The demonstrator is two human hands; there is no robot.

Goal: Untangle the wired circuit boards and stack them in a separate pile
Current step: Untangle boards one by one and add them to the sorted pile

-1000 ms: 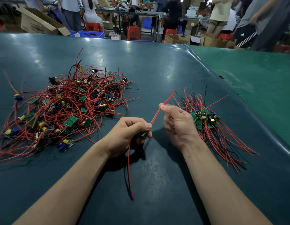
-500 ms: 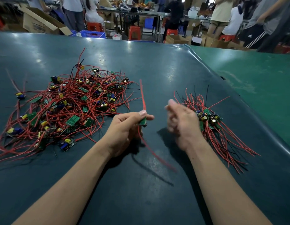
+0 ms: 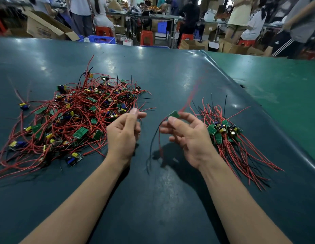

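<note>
Circuit board (image 3: 174,114) with its red and black wires dangling — I see it pinched in my right hand (image 3: 188,136) above the tabletop (image 3: 170,81), between the tangled heap (image 3: 73,120) on the left and the sorted pile (image 3: 223,132) just right. My left hand (image 3: 123,134) holds nothing — fingers loosely curled.

held board (image 3: 174,114): motion-blurred, parts unreadable | its red wire (image 3: 192,93): smeared streak | tangled pile (image 3: 70,120): wires cut off at left edge
</note>
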